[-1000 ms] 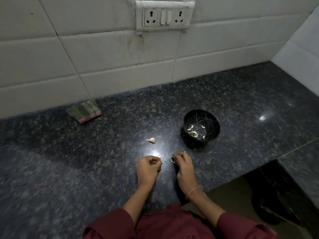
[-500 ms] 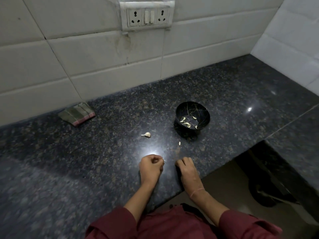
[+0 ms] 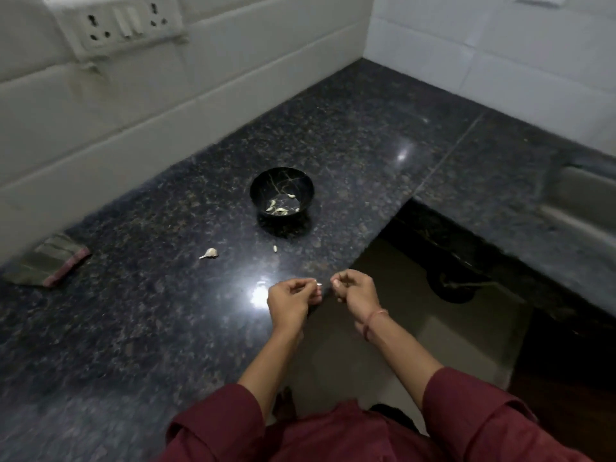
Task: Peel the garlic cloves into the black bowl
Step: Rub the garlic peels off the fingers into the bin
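The black bowl [image 3: 282, 196] stands on the dark granite counter [image 3: 133, 311] with several peeled garlic cloves in its bottom. An unpeeled garlic clove [image 3: 210, 253] lies on the counter to the bowl's left, and a small pale piece [image 3: 275, 249] lies just in front of the bowl. At the counter's front edge my left hand [image 3: 290, 303] pinches a small white garlic clove [image 3: 319, 285] at its fingertips. My right hand [image 3: 354, 290] is curled close beside it, fingertips almost touching the clove; I cannot see whether it holds anything.
A folded green cloth [image 3: 50, 263] with a red edge lies at the far left by the tiled wall. A socket plate [image 3: 115, 23] is on the wall. The counter turns a corner to the right, with a steel sink [image 3: 580, 201] there and open floor below.
The view has swung to the right and tilted. My hands have lifted off the counter and come together at its front edge. A small pale piece now lies in front of the bowl.
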